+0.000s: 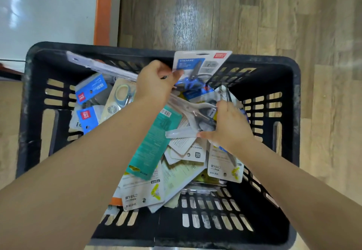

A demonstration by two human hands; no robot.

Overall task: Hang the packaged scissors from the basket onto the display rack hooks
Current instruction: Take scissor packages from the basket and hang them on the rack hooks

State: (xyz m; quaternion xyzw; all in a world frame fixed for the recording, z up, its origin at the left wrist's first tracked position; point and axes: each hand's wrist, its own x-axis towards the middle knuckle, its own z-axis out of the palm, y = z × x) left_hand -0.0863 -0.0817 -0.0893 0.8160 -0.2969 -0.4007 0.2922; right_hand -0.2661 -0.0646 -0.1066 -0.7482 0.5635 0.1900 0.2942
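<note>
A black plastic basket (pixel 282 85) on the floor holds several packaged scissors in a loose pile. My left hand (pixel 154 85) grips a pack of blue-handled scissors (pixel 197 67) on a white card, lifted at the basket's far side. My right hand (pixel 229 126) pinches a clear pack with grey-handled scissors (pixel 197 112) in the middle of the pile. A teal pack (pixel 156 142) lies below my left forearm. No display rack hooks are in view.
The basket stands on a wooden plank floor (pixel 254 14). A white panel with an orange edge (pixel 100 8) rises at the far left. Another long clear pack (pixel 101 66) leans on the basket's far left rim.
</note>
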